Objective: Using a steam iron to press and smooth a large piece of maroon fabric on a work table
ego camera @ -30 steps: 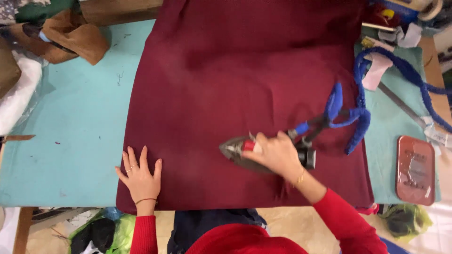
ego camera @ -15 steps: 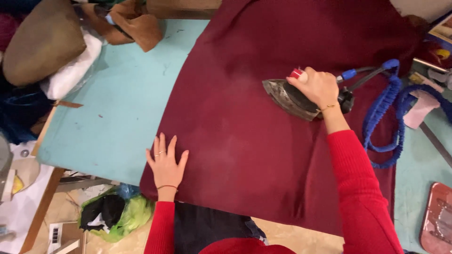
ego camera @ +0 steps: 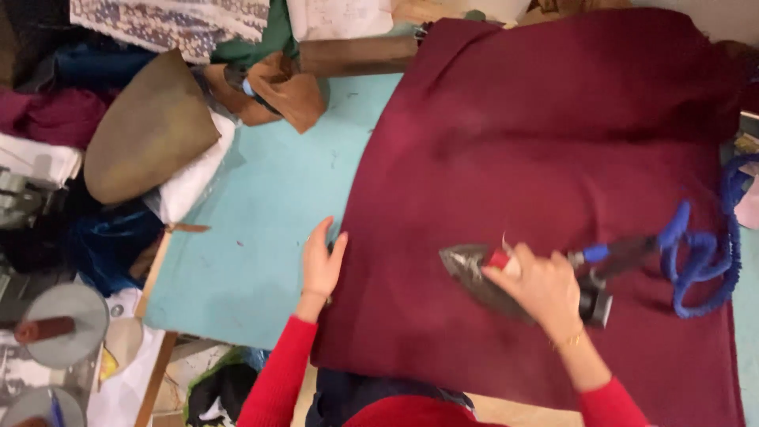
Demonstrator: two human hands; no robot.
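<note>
A large dark red cloth (ego camera: 553, 142) lies spread over a light blue table (ego camera: 269, 213). My right hand (ego camera: 538, 285) grips the handle of a dark metal iron (ego camera: 482, 277) that rests flat on the cloth, its tip pointing left. A blue coiled cord (ego camera: 704, 253) runs from the iron's back end to the right. My left hand (ego camera: 320, 261) lies flat at the cloth's left edge, fingers together, partly on the table. Both sleeves are red.
Brown fabric scraps (ego camera: 277, 91) and a brown cushion-like piece (ego camera: 146, 126) sit at the table's far left corner, beside white material (ego camera: 190, 186). Piled cloths fill the left side. A round grey stand (ego camera: 63, 324) and clutter lie on the floor below left.
The view has swung right and closer. The iron has slid back toward me across the cloth. My left hand has shifted up to the cloth's left edge with its fingers drawn together.
</note>
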